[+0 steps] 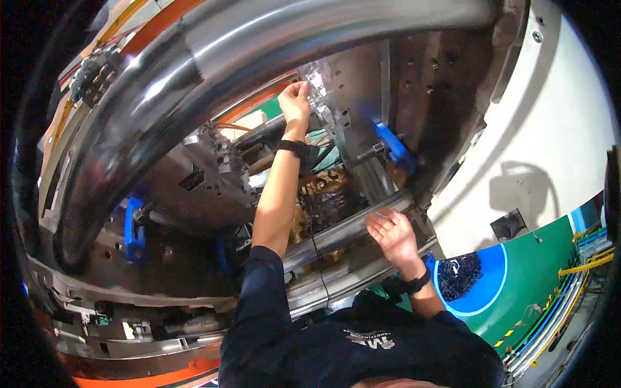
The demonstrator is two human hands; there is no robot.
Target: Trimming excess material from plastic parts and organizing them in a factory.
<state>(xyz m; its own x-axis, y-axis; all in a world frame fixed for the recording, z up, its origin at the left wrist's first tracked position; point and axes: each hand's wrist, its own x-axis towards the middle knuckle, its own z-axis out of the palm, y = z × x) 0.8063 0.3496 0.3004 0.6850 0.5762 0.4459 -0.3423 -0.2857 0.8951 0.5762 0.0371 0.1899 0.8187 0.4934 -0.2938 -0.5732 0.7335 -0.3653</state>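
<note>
Left hand [295, 100]: raised, fingers curled with tips drawn together, at the edge of the right mould block; whether anything is pinched, or the block touched, cannot be told. Right hand [392, 236]: lower, palm showing, fingers loosely spread, in front of a polished steel bar [336, 237]; contact cannot be told. Black bands on both wrists.

Right mould block [356, 81]: upper middle of the machine opening, beneath the thick curved-looking tie bar [259, 35]. Grey steel, flat-sided, drilled with small holes; bright, faceted metal inserts [317, 84] along its inner edge. Inserts face left, toward the opposite mould block [223, 158]; their row runs lengthwise from upper left down to lower right.

Opposite mould block: grey metal, stepped and angular, facing right.

Tie bar: smooth, round, mirror-bright in streaks. Lower bar: cylindrical, slanting up to the right; a thin black cord [314, 240] hangs across it.

Clamps, two: blue, elongated, one on the left platen [134, 229], one on the right [394, 147]; bolts beside them.

Panel [550, 110]: white, smooth, at right. Tub [493, 288]: blue, round, on green floor [540, 258], containing dark, tangled-looking small pieces [458, 275].
</note>
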